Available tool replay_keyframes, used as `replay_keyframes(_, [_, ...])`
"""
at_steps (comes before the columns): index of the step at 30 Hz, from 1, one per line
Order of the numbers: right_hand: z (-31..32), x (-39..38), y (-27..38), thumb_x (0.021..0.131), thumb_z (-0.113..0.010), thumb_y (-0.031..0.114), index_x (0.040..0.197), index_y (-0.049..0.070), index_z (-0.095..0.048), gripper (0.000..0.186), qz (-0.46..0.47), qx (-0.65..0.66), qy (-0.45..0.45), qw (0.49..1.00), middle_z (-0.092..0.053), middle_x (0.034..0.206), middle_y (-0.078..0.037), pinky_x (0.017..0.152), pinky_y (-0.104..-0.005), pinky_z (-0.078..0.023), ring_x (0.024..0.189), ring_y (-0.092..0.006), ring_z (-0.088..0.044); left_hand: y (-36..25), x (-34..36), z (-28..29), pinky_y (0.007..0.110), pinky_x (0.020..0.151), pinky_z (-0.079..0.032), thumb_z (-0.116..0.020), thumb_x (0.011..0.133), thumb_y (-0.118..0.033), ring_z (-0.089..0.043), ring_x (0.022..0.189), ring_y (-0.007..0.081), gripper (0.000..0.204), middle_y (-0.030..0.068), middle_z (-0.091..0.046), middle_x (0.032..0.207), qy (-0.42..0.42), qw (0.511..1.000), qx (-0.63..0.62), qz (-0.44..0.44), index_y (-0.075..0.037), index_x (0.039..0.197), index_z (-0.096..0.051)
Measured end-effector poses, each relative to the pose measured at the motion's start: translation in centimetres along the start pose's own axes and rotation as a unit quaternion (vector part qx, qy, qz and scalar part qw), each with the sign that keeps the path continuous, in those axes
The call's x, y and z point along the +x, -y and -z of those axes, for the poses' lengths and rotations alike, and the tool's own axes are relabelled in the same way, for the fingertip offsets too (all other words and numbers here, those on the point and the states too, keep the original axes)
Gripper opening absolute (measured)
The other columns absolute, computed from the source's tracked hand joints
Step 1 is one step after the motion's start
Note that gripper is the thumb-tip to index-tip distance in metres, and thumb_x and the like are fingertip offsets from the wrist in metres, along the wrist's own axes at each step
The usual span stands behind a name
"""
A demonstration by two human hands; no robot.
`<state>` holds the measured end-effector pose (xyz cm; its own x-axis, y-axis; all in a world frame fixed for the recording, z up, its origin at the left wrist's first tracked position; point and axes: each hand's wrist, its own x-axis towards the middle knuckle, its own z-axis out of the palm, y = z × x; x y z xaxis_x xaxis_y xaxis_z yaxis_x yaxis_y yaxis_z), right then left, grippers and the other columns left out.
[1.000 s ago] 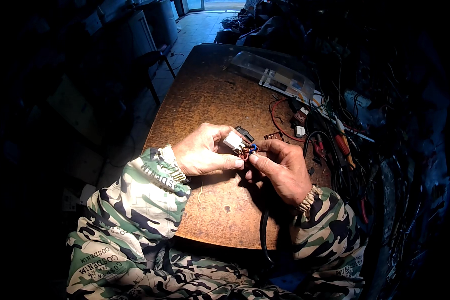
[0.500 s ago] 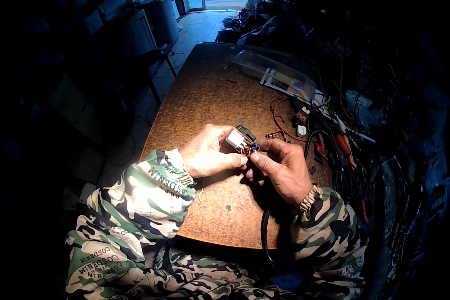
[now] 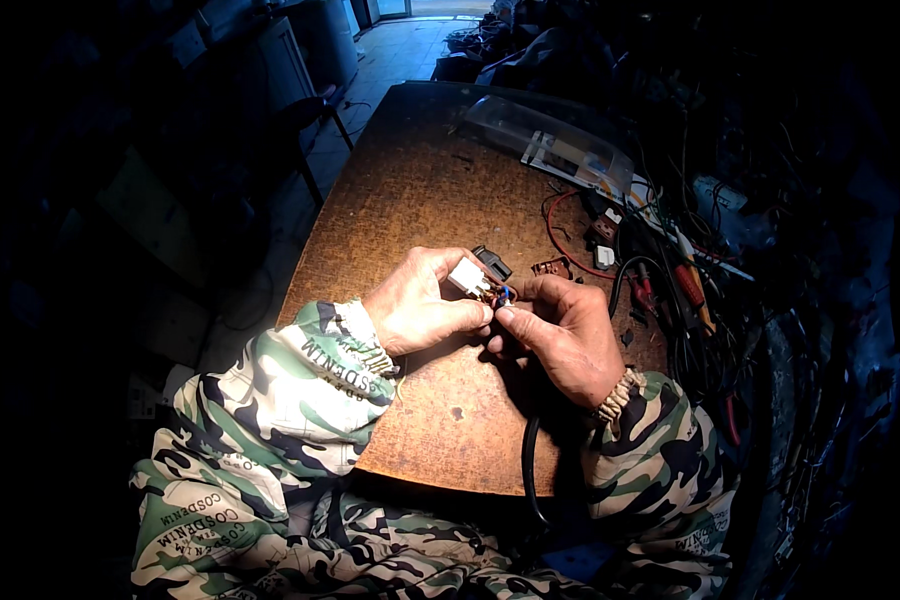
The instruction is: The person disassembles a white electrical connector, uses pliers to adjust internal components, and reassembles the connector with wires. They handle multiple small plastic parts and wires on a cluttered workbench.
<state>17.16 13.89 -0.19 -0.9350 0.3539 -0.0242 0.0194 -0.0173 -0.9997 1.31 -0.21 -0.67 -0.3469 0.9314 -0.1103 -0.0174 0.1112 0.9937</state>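
Over the wooden table (image 3: 420, 190), my left hand (image 3: 420, 305) is closed around a small white plastic block (image 3: 468, 277) that looks like an electrical connector. Thin wires (image 3: 507, 294), one blue and others brownish, come out of the block's right end. My right hand (image 3: 570, 340) pinches these wires between thumb and forefinger, its tips close to the left thumb. Just behind the white block is a black plastic piece (image 3: 492, 262); whether it is attached cannot be told. A thick black cable (image 3: 529, 460) hangs below my right hand over the table's near edge.
Brown plastic pieces (image 3: 553, 268) lie beyond my right hand. Along the right side are a small white part (image 3: 604, 257), a red wire, tangled cables and tools with a red handle (image 3: 688, 285). A clear plastic cover (image 3: 550, 140) rests at the far right. Surroundings are dark.
Both hands have shifted very slightly, and the white block has moved a little left with a small tilt. The grip on block and wires stays the same.
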Motion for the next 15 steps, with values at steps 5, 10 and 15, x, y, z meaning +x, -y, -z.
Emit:
replay_keyframes(5, [0.1, -0.2, 0.3, 0.098, -0.063, 0.002, 0.114, -0.013, -0.062, 0.022, -0.017, -0.008, -0.007, 1.0, -0.074, 0.092, -0.015, 0.066, -0.0252, -0.059, 0.078, -0.0157, -0.073, -0.4, 0.2, -0.1, 0.03, 0.084, -0.059, -0.072, 0.093, -0.004, -0.07, 0.09, 0.0153, 0.023, 0.0094, -0.07, 0.101, 0.007, 1.0, 0.0, 0.028, 0.004, 0.111, -0.061])
replay_keyframes(10, [0.4, -0.1, 0.0, 0.099, -0.063, 0.004, 0.117, -0.012, -0.062, 0.024, -0.024, 0.01, -0.003, 1.0, -0.074, 0.093, -0.015, 0.064, -0.0238, -0.057, 0.078, -0.0151, -0.073, -0.5, 0.3, 0.3, 0.03, 0.086, -0.058, -0.072, 0.093, -0.006, -0.069, 0.09, 0.0149, 0.026, 0.0086, -0.07, 0.101, 0.053, 0.998, -0.026, 0.019, 0.003, 0.114, -0.059])
replay_keyframes(15, [0.3, -0.1, 0.2, 0.099, -0.064, 0.005, 0.118, -0.013, -0.062, 0.026, -0.032, 0.009, 0.006, 0.999, -0.074, 0.094, -0.015, 0.064, -0.024, -0.057, 0.078, -0.0152, -0.073, -0.1, 0.2, 0.8, 0.03, 0.088, -0.057, -0.073, 0.094, -0.009, -0.068, 0.096, 0.0146, 0.033, 0.0078, -0.067, 0.107, 0.066, 0.998, 0.005, 0.01, 0.002, 0.12, -0.057])
